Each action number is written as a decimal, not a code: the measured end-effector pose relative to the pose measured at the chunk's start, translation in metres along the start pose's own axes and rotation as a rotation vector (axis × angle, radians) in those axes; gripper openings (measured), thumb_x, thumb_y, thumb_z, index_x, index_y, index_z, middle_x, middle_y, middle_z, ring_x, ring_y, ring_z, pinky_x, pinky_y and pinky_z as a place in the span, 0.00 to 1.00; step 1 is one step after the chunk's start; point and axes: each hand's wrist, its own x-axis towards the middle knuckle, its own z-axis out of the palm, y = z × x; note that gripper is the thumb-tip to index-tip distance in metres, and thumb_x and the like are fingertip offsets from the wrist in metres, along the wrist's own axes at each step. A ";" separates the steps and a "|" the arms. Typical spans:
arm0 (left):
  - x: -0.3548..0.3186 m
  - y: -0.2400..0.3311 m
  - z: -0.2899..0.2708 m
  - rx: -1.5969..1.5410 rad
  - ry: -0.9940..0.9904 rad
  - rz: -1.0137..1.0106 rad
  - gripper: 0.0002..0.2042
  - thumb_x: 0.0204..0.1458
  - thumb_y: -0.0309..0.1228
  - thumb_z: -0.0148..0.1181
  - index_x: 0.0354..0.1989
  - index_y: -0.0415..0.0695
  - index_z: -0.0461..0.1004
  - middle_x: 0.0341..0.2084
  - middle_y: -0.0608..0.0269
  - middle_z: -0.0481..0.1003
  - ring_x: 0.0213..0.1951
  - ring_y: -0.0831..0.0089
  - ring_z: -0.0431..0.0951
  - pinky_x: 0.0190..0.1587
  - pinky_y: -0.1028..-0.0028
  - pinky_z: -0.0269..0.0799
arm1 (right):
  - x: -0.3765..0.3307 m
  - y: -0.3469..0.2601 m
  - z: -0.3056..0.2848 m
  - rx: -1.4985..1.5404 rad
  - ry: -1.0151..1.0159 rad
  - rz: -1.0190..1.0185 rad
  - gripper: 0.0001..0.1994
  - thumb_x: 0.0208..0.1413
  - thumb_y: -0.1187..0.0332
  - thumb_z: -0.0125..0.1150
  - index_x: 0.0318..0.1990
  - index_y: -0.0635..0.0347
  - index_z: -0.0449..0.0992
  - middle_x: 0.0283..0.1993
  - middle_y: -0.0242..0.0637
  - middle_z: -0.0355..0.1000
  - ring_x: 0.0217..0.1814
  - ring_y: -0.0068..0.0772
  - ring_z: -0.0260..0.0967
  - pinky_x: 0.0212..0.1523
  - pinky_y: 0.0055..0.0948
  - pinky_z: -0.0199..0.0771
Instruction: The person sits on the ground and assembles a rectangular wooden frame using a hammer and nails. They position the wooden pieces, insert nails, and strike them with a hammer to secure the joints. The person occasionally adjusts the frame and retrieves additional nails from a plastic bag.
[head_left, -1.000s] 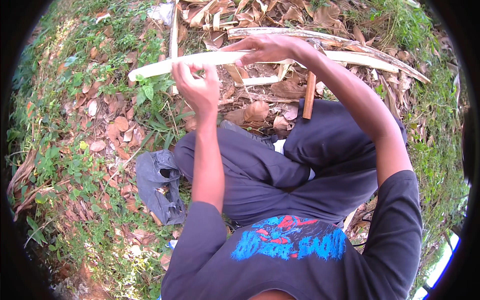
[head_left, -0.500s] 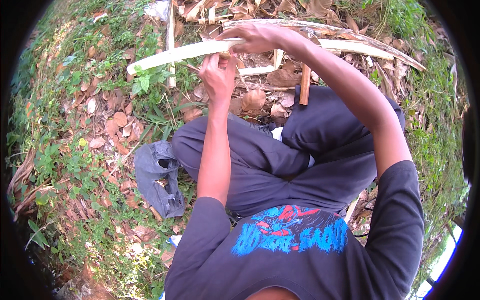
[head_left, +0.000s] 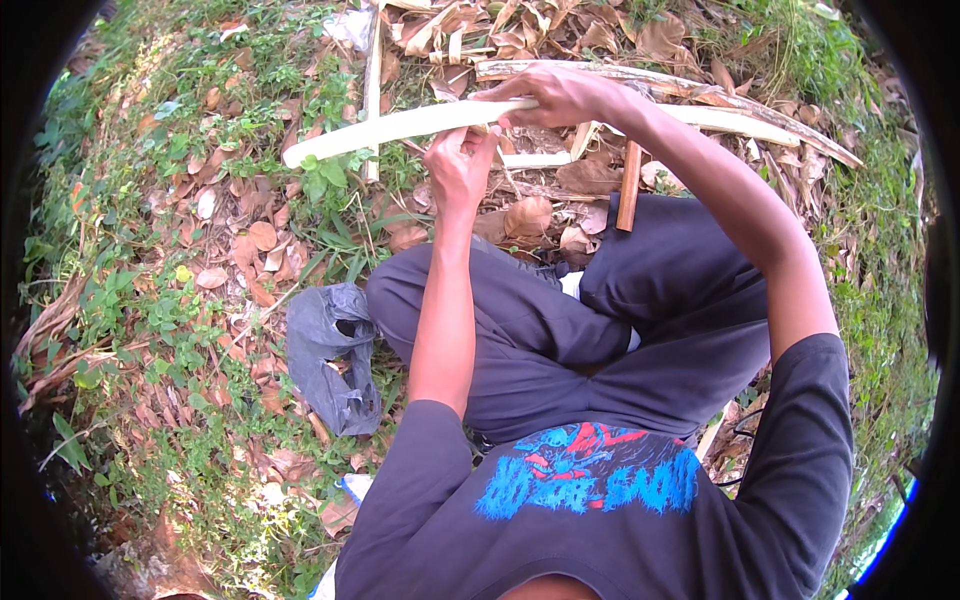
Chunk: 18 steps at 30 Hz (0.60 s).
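Note:
A long, flat, slightly curved pale strip of peeled plant stalk point(head_left: 385, 128) is held beyond my knees, its free end reaching out to the left. At the strip's right end, my right hand point(head_left: 552, 98) is closed round it, with the fingers bent over its far side. My left hand point(head_left: 460, 172) is closed at the lower edge, thumb and fingers pinched together beside the right hand. A small brownish bit shows at those left fingertips, too small to make out. The inner sides of the right fingers are hidden.
A brown wooden handle point(head_left: 628, 187) leans by my knee point(head_left: 650, 235). Longer pale stalk strips point(head_left: 735, 122) lie beyond my right forearm, and an upright one point(head_left: 374, 80) lies at the far left. A crumpled dark plastic bag point(head_left: 325, 350) rests on leaf litter and grass.
The whole scene has shifted a little right and down in the picture. Both hands stay on the strip in nearly the same grip.

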 end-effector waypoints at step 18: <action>-0.005 -0.002 0.000 -0.023 -0.048 0.001 0.17 0.54 0.33 0.71 0.48 0.34 0.81 0.26 0.58 0.80 0.28 0.76 0.79 0.34 0.74 0.77 | 0.008 0.002 0.006 -0.014 0.020 -0.065 0.26 0.59 0.55 0.63 0.63 0.51 0.72 0.53 0.50 0.77 0.51 0.51 0.77 0.53 0.47 0.76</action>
